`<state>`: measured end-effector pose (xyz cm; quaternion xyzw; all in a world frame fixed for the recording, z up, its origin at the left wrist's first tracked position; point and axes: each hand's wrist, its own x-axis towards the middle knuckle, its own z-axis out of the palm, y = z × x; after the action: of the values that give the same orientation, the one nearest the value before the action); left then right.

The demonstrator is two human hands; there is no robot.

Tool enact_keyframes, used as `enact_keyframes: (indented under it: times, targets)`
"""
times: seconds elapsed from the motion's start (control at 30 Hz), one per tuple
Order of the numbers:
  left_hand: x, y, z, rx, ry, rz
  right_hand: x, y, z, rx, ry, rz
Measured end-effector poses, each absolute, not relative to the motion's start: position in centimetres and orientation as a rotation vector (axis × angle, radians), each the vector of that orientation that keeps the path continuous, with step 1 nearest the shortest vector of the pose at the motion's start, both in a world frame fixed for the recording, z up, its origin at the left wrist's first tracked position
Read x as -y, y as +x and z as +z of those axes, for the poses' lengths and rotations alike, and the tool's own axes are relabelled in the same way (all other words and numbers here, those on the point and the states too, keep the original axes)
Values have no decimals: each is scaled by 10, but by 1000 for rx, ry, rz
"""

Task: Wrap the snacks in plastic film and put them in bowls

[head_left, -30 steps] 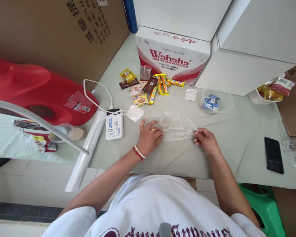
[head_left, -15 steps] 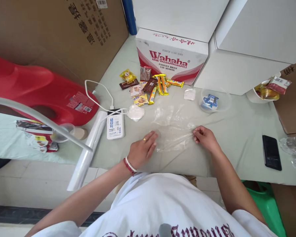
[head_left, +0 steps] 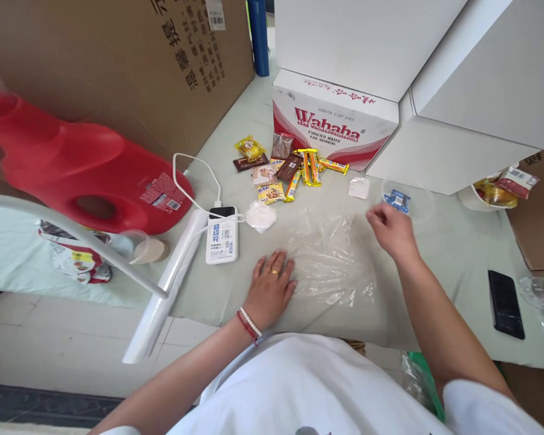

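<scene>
A crumpled clear plastic bag (head_left: 330, 266) lies spread on the cloth-covered table. My left hand (head_left: 272, 289) rests flat at its left edge, fingers stretched out, with a ring and beaded bracelets showing. Beyond the bag's upper right corner, my right hand (head_left: 392, 231) is closed, its fingertips curled together. Whether anything is pinched in them cannot be made out. Behind that hand a clear round tub (head_left: 419, 205) stands near a blue packet (head_left: 396, 199), which the hand partly covers.
Wrapped snacks (head_left: 290, 166) lie in a pile before the Wahaba box (head_left: 330, 121). At left are a white power bank (head_left: 222, 241) with a cable, a plastic film roll (head_left: 167, 287) and a red jug (head_left: 90, 163). A black phone (head_left: 506, 304) lies right.
My right hand has moved up and right from the bag's gathered edge. The bag now lies wider and flatter. My left hand has settled flat beside it. The camera view has shifted slightly.
</scene>
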<state>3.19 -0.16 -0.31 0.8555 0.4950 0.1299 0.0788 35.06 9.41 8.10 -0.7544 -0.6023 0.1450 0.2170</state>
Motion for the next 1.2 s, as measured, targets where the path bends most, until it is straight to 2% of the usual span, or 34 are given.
enact_keyframes:
  times: [0.07,0.17,0.33,0.53,0.7,0.83,1.0,1.1,1.2]
  targets:
    - [3,30,-5,-1460,2535,393,-158,316,84,1799,-2074,416]
    - [2,28,-5,-1449,2517,401,-245,262,69,1750,-2308,442]
    - [2,26,-4,-1435,2513,415,-305,221,42,1776,-2370,465]
    - [0,25,-2,-1414,2478,438,-286,252,46,1758,-2354,444]
    - [0,25,-1,-1411,2462,436,-251,266,53,1533,-2325,476]
    - [1,26,-1,-1408,2467,418,-223,270,44,1270,-2458,362]
    - [3,27,-1,-1420,2488,401,-196,289,32,1009,-2388,263]
    - [3,27,-1,-1421,2492,402,-186,299,43,1113,-2362,157]
    - [3,25,-3,-1407,2499,400,-184,300,63,1606,-2192,61]
